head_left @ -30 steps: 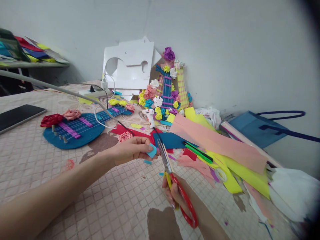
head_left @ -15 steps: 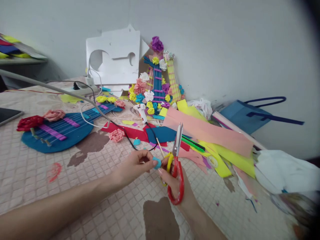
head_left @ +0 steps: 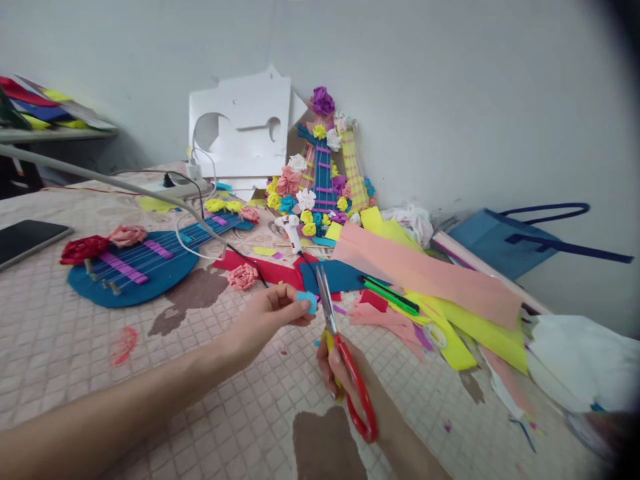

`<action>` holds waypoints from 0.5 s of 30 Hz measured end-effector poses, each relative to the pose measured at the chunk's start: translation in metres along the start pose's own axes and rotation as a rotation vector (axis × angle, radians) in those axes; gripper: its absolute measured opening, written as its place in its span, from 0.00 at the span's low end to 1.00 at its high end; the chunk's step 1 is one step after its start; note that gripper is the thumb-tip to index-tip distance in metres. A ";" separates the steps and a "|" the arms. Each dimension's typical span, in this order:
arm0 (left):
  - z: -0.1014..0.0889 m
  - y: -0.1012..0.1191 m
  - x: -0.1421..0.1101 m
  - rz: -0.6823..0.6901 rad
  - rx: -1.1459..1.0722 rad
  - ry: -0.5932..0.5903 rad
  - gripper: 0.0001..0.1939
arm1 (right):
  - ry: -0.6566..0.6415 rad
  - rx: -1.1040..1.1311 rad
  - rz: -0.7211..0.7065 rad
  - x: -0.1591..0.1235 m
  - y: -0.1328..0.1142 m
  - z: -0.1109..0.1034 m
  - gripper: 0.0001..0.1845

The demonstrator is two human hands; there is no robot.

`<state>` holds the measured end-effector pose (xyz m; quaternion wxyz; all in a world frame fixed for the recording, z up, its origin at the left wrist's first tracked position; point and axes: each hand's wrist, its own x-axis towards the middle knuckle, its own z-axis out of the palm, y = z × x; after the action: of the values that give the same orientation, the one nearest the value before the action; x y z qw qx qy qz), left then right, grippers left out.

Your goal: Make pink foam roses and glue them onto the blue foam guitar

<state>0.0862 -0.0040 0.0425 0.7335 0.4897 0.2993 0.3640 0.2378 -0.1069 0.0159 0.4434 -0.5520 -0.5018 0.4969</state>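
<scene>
Pinched between the thumb and fingers of my left hand (head_left: 273, 317) is a small light-blue paper piece (head_left: 307, 303). My right hand (head_left: 345, 370) is wrapped round a pair of scissors (head_left: 334, 325) with red and yellow handles. The blades point up and away, close to the right of the blue piece, and look nearly closed. Beyond my left hand lies a pink paper flower (head_left: 243, 277). A blue paper guitar (head_left: 135, 277) with purple strips, strings and paper flowers rests on the table to the left.
A white glue gun (head_left: 290, 232) stands behind my hands, its cable trailing. Coloured paper (head_left: 430, 267), a green cutter (head_left: 390, 295) and a tape roll (head_left: 435, 335) lie to the right. Flower-covered guitars (head_left: 325, 173) lean on the wall. A phone (head_left: 30, 240) lies left; a pale cable crosses above the guitar.
The scissors have tilted left, and their blades now stand beside the blue paper. My right hand has drawn apart from my left. The view has shifted slightly left.
</scene>
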 end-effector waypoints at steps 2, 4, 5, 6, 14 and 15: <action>-0.002 0.004 0.001 0.013 -0.031 0.029 0.14 | -0.019 -0.064 -0.002 0.001 0.005 -0.002 0.24; -0.003 0.007 0.001 0.016 -0.052 0.054 0.15 | -0.029 -0.098 -0.016 0.003 0.011 -0.004 0.26; -0.003 0.008 0.001 0.020 -0.062 0.062 0.15 | -0.032 -0.105 -0.017 0.003 0.013 -0.005 0.26; -0.003 0.010 0.001 0.027 -0.072 0.066 0.15 | -0.040 -0.103 -0.016 0.004 0.015 -0.007 0.26; -0.003 0.011 0.001 0.045 -0.142 0.083 0.15 | -0.014 -0.103 0.006 0.003 0.018 -0.008 0.22; -0.003 0.011 0.001 0.041 -0.146 0.084 0.15 | -0.012 -0.110 0.010 0.003 0.017 -0.007 0.21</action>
<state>0.0819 0.0014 0.0516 0.7465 0.4250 0.2925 0.4202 0.2472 -0.1057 -0.0008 0.4070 -0.5751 -0.5281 0.4741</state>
